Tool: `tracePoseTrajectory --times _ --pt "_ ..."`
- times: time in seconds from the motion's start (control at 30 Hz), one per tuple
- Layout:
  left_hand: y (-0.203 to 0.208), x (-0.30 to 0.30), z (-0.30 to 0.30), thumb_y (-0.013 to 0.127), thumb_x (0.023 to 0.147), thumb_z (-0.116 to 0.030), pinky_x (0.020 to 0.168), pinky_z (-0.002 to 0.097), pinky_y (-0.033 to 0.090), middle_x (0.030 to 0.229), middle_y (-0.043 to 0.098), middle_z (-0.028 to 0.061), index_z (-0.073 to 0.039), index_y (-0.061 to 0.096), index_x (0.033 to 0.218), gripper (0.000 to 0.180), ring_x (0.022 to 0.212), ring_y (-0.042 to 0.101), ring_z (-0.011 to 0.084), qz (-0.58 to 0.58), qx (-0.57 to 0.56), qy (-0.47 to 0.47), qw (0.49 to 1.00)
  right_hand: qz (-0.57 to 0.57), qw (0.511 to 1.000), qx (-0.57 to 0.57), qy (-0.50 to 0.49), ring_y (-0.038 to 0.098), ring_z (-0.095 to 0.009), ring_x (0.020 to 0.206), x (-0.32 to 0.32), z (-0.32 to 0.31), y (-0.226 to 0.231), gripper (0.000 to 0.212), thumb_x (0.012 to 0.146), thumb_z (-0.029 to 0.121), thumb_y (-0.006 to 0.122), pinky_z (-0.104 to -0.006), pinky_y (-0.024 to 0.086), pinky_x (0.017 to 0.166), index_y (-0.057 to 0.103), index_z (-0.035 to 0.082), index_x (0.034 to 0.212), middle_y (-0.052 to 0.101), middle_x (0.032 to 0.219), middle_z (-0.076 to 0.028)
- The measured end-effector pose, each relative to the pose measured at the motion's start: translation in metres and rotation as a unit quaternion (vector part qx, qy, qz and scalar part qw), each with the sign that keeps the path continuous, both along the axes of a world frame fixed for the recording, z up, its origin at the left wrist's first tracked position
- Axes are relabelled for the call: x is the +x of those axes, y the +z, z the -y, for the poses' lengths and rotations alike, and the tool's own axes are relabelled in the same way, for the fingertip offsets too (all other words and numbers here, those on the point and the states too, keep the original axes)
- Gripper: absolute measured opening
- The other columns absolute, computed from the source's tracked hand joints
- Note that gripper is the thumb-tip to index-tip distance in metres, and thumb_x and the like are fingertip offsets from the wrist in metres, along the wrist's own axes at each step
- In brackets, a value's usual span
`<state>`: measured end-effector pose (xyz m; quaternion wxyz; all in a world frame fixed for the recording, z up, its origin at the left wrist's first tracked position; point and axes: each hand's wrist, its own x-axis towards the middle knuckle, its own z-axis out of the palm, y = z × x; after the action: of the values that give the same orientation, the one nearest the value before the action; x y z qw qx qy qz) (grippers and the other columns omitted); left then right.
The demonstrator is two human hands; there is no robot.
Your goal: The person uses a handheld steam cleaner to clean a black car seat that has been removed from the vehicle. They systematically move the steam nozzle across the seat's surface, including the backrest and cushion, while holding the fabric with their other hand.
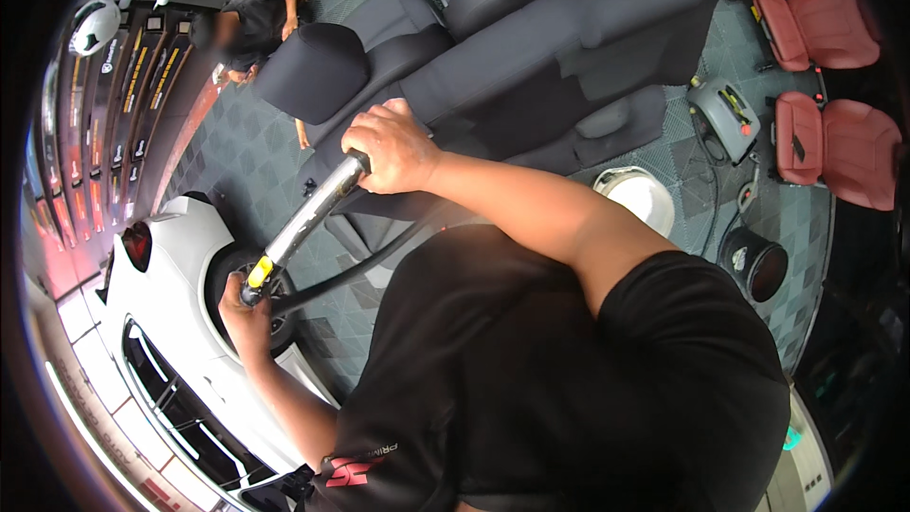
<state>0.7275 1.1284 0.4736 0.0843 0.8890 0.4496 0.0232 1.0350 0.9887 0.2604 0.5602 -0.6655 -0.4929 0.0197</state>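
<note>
A chrome vacuum cleaner tube (315, 208) slants across in front of me, with a yellow part near its lower left end. My right hand (393, 147) is closed around its upper black end. At the other end, my left hand (246, 311) grips the tube just by the yellow part. A dark flexible hose (365, 265) runs from near my left hand toward my body. Beyond my right hand lies a black car rear seat (512, 66). Its headrest-like black cushion (315, 73) stands to the left of that hand.
At the left, a white car (180, 275) is parked close to my left arm. Another person (261, 24) is low beside the seats. A white bucket (637, 199), a grey machine (725, 118) with cables and red seats (834, 24) stand at the right on the tiled floor (327, 327).
</note>
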Motion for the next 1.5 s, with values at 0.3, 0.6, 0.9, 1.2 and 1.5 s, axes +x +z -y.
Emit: tracePoseTrajectory --times 0.3,0.6,0.9,1.2,1.5 --pt "-0.208 0.153 0.079 0.085 0.078 -0.005 0.101 0.0475 0.057 0.119 0.076 0.0205 -0.004 0.072 0.119 0.043 0.115 0.073 0.0424 0.123 -0.079 -0.123 0.982 0.248 0.952 -0.158 -0.079 0.069 -0.025 0.110 0.186 0.145 -0.036 0.039 0.066 0.024 0.082 -0.0538 0.043 0.095 0.075 0.022 0.105 0.071 0.107 0.000" --pt "-0.187 0.129 0.049 0.089 0.077 -0.013 0.091 0.0515 0.052 0.103 0.075 0.0152 -0.010 0.063 0.113 0.044 0.104 0.072 0.0390 0.025 -0.040 -0.157 0.986 0.115 0.971 -0.161 -0.131 0.064 -0.031 0.123 0.145 0.083 -0.104 0.041 0.066 0.017 0.087 -0.0503 0.042 0.107 0.071 0.019 0.104 0.071 0.116 -0.004" --pt "-0.148 0.031 0.050 0.087 0.079 -0.012 0.091 0.0502 0.052 0.101 0.075 0.0138 -0.009 0.066 0.113 0.040 0.101 0.072 0.0393 -0.036 -0.033 -0.085 0.995 0.003 0.989 -0.135 -0.066 0.058 -0.036 0.135 0.047 0.012 -0.110 0.047 0.067 0.011 0.089 -0.0538 0.042 0.115 0.070 0.018 0.109 0.068 0.130 -0.009" --pt "-0.055 -0.028 0.034 0.087 0.079 -0.009 0.089 0.0518 0.055 0.099 0.076 0.0193 -0.006 0.069 0.108 0.035 0.098 0.072 0.0440 -0.065 -0.003 -0.015 0.998 -0.004 0.998 -0.058 0.014 0.065 -0.037 0.113 -0.013 -0.024 -0.047 0.049 0.062 0.019 0.095 -0.0520 0.050 0.102 0.066 0.016 0.101 0.069 0.107 -0.008" --pt "-0.116 -0.005 0.071 0.090 0.076 -0.007 0.084 0.0466 0.058 0.098 0.073 0.0201 0.000 0.068 0.103 0.035 0.094 0.074 0.0413 0.086 -0.115 -0.093 0.985 0.162 0.971 -0.137 0.109 0.071 -0.035 0.102 0.066 0.090 0.022 0.056 0.055 0.025 0.090 -0.0486 0.055 0.096 0.076 0.016 0.108 0.074 0.103 -0.009"
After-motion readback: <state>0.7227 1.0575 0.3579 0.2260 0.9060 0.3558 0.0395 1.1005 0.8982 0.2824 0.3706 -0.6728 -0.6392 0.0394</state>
